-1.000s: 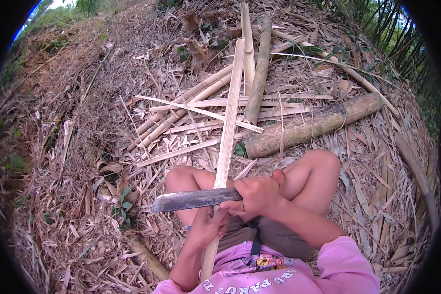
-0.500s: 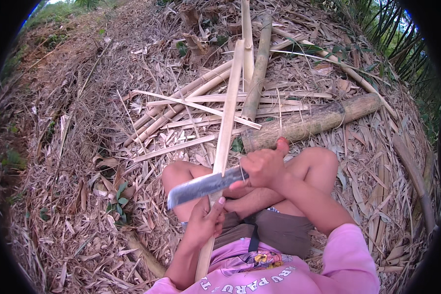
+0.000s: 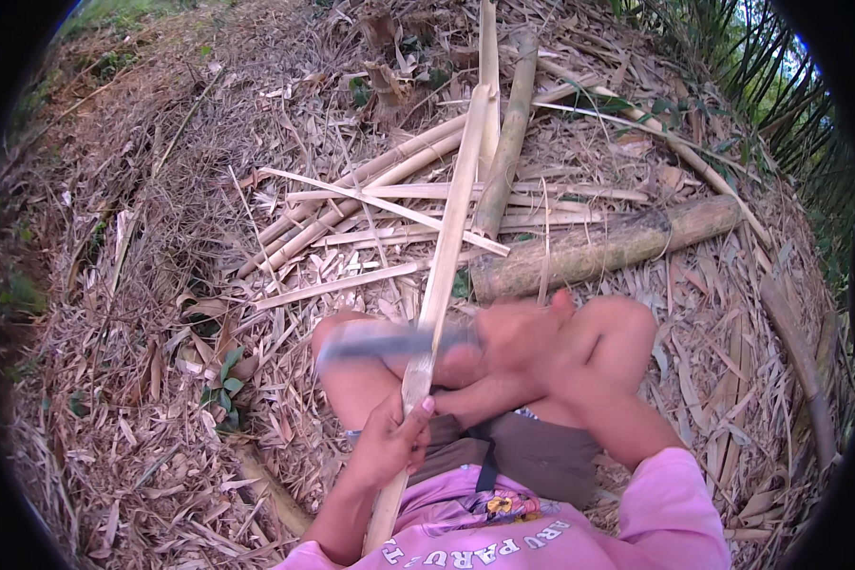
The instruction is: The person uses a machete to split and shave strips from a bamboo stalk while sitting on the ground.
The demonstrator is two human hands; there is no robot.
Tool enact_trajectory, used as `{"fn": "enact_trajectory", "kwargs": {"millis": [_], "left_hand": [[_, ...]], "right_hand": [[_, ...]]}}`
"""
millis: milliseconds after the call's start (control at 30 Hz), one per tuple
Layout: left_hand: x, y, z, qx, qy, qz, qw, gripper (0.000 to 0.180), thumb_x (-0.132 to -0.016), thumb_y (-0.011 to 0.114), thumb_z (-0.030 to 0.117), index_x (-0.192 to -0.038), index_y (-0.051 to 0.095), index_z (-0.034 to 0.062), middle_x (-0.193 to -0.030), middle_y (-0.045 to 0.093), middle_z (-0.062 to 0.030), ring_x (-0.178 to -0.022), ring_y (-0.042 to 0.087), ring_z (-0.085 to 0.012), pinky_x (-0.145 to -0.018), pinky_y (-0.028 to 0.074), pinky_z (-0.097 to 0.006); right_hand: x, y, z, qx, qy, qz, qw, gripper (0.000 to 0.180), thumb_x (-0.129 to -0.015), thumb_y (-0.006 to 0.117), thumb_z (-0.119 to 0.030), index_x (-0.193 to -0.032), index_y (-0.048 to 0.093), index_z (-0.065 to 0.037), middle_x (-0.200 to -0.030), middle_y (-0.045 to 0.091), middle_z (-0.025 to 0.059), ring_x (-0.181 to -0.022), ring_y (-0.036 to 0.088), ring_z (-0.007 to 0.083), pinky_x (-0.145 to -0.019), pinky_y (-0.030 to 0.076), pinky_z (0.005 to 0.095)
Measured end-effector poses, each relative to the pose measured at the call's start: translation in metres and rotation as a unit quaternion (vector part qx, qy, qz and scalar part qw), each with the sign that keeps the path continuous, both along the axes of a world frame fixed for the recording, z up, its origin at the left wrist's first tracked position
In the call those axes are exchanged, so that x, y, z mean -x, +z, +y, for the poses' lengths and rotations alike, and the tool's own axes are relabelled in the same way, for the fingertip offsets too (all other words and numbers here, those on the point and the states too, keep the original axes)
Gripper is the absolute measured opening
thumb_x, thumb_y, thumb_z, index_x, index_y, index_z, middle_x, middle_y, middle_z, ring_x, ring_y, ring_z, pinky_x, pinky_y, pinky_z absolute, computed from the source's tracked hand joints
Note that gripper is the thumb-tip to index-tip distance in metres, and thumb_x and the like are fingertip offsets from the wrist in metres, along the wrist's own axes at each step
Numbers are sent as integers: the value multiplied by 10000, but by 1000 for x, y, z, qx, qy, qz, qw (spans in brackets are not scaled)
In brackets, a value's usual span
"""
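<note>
A long pale split bamboo strip [image 3: 451, 223] runs from beside my body up and away over the ground. My left hand [image 3: 395, 439] grips its near part, thumb on top. My right hand [image 3: 518, 337] is closed round the handle of a broad-bladed machete [image 3: 375, 348], the handle mostly hidden in the fist. Motion smears both the blade and the right hand. The blade lies crosswise at the strip, just beyond my left thumb; whether it touches cannot be made out. Around that spot the strip's surface looks scraped.
A thick bamboo log [image 3: 608, 249] lies beyond my right knee, with a thinner bamboo pole [image 3: 509, 133] behind it. Several split strips [image 3: 351, 285] and two slim poles [image 3: 380, 185] cross on the leaf-covered ground. A cut stump [image 3: 387, 90] stands farther off. My crossed legs are below the blade.
The machete blade has swung to a more level angle and is now blurred. The strip has shifted slightly, its near end leaning more to the left. Both hands keep their holds.
</note>
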State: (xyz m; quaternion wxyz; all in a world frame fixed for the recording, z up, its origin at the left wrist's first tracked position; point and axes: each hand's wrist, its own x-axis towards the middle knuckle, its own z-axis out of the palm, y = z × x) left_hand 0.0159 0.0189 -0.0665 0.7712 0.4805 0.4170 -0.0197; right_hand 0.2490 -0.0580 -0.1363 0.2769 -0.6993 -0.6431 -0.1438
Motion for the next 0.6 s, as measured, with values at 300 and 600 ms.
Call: {"fn": "enact_trajectory", "kwargs": {"millis": [300, 600], "left_hand": [[27, 1, -9, 36, -35, 47, 998, 205, -1026, 536, 261, -1078, 474, 72, -628, 468, -9, -434, 406, -89, -382, 339, -252], [10, -8, -10, 85, -23, 11, 996, 228, -1016, 556, 274, -1056, 466, 68, -617, 461, -7, -431, 401, -90, -386, 336, -256]], "right_hand": [[-86, -24, -21, 183, -182, 16, 966, 664, -816, 562, -709, -677, 632, -64, -620, 630, 142, -570, 648, 324, -517, 506, 454], [-13, -4, -3, 142, -63, 55, 986, 695, -852, 520, -714, -692, 622, -45, -594, 617, 167, -586, 655, 366, -559, 529, 468]]}}
